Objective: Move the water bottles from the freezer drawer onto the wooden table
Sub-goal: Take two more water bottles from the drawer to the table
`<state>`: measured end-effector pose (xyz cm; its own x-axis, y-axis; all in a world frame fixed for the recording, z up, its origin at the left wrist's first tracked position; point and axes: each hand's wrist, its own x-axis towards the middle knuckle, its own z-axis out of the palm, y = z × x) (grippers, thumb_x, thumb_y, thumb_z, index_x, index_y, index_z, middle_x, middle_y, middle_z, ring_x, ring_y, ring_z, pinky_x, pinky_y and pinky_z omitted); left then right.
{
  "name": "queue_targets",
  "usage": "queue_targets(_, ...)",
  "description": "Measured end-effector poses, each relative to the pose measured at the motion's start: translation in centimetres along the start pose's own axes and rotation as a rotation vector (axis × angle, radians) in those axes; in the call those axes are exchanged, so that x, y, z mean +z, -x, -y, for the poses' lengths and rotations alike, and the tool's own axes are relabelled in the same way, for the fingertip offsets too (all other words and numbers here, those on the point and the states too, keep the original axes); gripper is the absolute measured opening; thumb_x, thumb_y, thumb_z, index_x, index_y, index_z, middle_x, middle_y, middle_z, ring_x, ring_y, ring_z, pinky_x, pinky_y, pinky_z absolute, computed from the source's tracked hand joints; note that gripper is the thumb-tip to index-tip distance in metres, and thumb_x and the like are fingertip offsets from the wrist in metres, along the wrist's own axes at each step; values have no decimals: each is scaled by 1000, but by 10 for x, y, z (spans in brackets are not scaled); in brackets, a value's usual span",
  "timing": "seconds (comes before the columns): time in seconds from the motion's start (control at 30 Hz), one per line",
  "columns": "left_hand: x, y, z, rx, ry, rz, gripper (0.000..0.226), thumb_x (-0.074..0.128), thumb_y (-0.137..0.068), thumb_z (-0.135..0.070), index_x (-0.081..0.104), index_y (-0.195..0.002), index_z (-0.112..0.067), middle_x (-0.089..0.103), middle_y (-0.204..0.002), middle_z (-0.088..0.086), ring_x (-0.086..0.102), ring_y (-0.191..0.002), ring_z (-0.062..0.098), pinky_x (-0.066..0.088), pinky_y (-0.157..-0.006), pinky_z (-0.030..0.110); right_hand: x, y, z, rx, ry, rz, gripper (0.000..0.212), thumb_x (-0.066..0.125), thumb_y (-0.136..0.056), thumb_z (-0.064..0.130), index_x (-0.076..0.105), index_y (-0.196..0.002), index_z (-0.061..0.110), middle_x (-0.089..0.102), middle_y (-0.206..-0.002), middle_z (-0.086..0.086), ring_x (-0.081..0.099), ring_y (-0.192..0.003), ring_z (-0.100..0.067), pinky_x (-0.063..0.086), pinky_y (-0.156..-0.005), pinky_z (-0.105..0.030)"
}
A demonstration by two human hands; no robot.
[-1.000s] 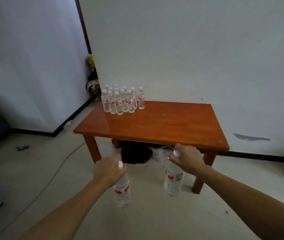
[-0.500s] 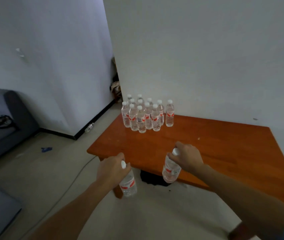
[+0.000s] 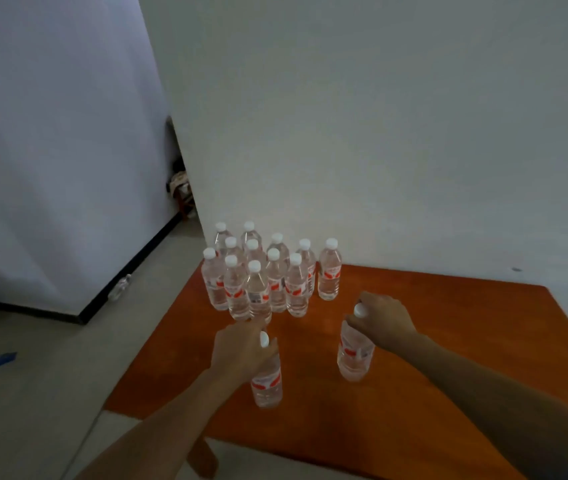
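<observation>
A reddish-brown wooden table [image 3: 449,341] stands against a white wall [image 3: 379,133]. A cluster of clear plastic water bottles [image 3: 268,278] with white caps stands upright at its far left corner. Nearer, the left hand [image 3: 241,351] clenches the neck of the left bottle [image 3: 267,382], and the right hand [image 3: 383,318] clenches the neck of the right bottle [image 3: 355,355]. Both are upright over the tabletop; whether they touch it is unclear.

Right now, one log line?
phase: placing | left hand grip: left water bottle neck | right hand grip: right water bottle neck | both over wooden table, touchdown unclear | bottle cluster upright behind
</observation>
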<state>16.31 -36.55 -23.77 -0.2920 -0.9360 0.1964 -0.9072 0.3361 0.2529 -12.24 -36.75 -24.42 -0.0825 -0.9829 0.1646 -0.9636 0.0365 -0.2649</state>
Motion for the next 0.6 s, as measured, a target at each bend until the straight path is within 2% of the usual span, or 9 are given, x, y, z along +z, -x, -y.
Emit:
queue_targets(0.07,7,-37,8,50,32,19,24,57,-81,-50,56,-94,-30,61,-81,-11,57,-72,7,34,-60,23,6,-30,1,30,-11,-11,28,63,-81,54,49,-85,30,56,-76,11,52,-64,-3,44,-54,-19)
queue_targets(0.13,11,-73,13,96,59,28,21,59,-81,-47,55,-91,-29,58,-78,-11,58,-72,10,34,-58,24,11,-57,1,54,-46,-20,26,63,-81,52,48,-85,31,54,-79,12,51,-66,-3,43,-56,-20)
queue_targets(0.3,34,-142,20,175,48,66,23,56,-86,-45,57,-94,-24,64,-87,-6,53,-71,10,40,-61,26,29,-119,-5,46,-33,30,30,58,-86,50,56,-104,25,55,-95,5,52,-77,-9,45,-64,-24)
queue_targets(0.4,48,-171,21,183,40,56,28,56,-88,-44,59,-105,-22,65,-95,-5,45,-73,7,35,-63,23,42,-157,-7,-23,12,68,36,57,-88,48,54,-114,23,57,-104,-1,52,-80,-13,39,-62,-24)
queue_targets(0.47,57,-181,20,161,13,54,26,58,-87,-42,59,-104,-22,65,-97,-6,43,-74,5,31,-62,21,51,-177,-7,-64,27,115,39,56,-88,47,54,-117,22,59,-110,-3,57,-86,-18,39,-63,-26)
queue_targets(0.53,67,-190,22,165,-45,82,25,55,-87,-43,59,-101,-23,65,-100,-6,48,-76,7,34,-63,23,60,-195,-8,-68,20,137,38,54,-88,48,55,-114,22,59,-112,-2,60,-88,-21,40,-62,-27)
queue_targets(0.6,76,-199,25,167,-51,114,28,50,-88,-46,58,-102,-22,65,-102,-5,56,-82,11,39,-66,25,69,-208,-6,-79,7,154,37,53,-87,48,55,-111,20,60,-110,-2,60,-81,-20,40,-58,-27)
